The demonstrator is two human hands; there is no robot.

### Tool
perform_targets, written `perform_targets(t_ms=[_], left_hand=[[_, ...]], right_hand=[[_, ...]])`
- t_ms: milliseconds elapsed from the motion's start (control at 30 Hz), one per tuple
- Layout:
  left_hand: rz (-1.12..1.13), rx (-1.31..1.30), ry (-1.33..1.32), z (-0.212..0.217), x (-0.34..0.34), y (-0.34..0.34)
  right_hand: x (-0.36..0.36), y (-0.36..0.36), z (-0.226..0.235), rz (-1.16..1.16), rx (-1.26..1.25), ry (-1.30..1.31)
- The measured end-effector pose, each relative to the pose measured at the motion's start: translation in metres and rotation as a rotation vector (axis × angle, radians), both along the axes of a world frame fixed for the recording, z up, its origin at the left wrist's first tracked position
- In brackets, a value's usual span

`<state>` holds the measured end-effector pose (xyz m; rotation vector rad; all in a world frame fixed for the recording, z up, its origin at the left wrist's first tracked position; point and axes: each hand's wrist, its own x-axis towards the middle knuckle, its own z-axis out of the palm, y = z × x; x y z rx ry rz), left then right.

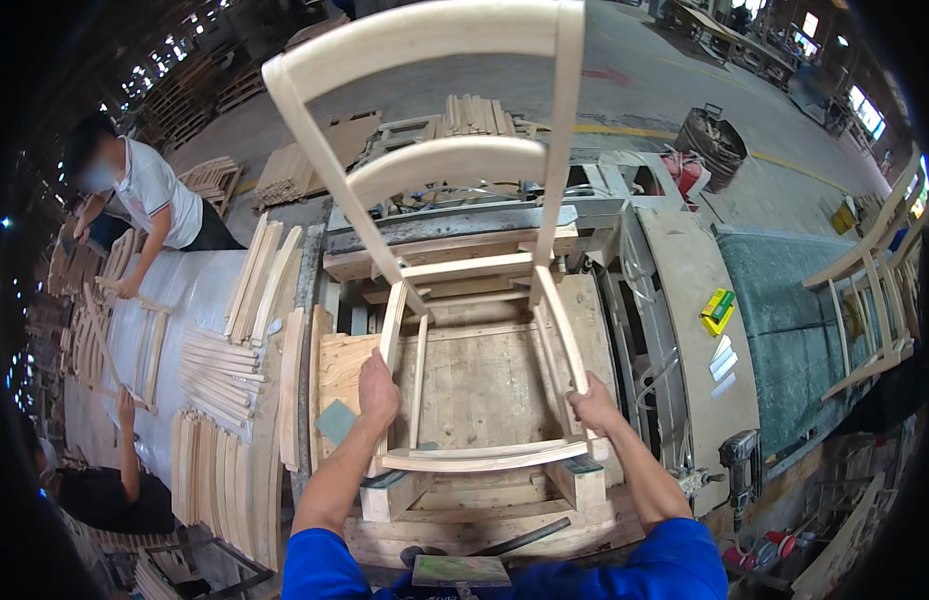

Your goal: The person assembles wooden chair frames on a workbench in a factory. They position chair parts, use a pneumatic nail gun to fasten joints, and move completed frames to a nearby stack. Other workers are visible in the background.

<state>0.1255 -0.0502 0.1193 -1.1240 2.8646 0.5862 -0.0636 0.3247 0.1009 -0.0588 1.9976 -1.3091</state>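
A bare wooden chair frame [450, 160] rests on a wooden and metal bench fixture, its tall back rising at the far side. Its curved front rail [485, 457] lies nearest me, above two wooden support blocks [387, 500]. My left hand [379, 392] grips the frame's left side rail, with some of its fingers hidden. On the opposite side, my right hand [595, 405] is closed around the right side rail near the front corner. A grey-green flat pad [336, 422] lies just left of my left hand.
Wooden slats [220, 370] cover the left table, where two people handle a smaller frame [150, 345]. To the right are a yellow-green box [718, 311], a power tool [741, 470] and more chair frames [875, 290]. A dark rod [525, 537] lies close in front of me.
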Motion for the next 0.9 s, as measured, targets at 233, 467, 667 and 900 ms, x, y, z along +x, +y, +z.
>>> perform_targets(t_ms=[233, 467, 667, 900], left_hand=[[0.045, 0.262, 0.274, 0.049, -0.007, -0.003], [-0.003, 0.337, 0.394, 0.077, -0.016, 0.013], [0.02, 0.383, 0.381, 0.082, -0.017, 0.017], [0.079, 0.412, 0.326, 0.063, -0.005, -0.005]], right_hand=[[-0.006, 0.031, 0.049, -0.02, -0.066, 0.071], [-0.014, 0.05, 0.07, -0.005, -0.086, 0.106], [-0.013, 0.048, 0.071, 0.009, -0.065, 0.078], [0.0, 0.027, 0.065, 0.005, -0.057, 0.092]])
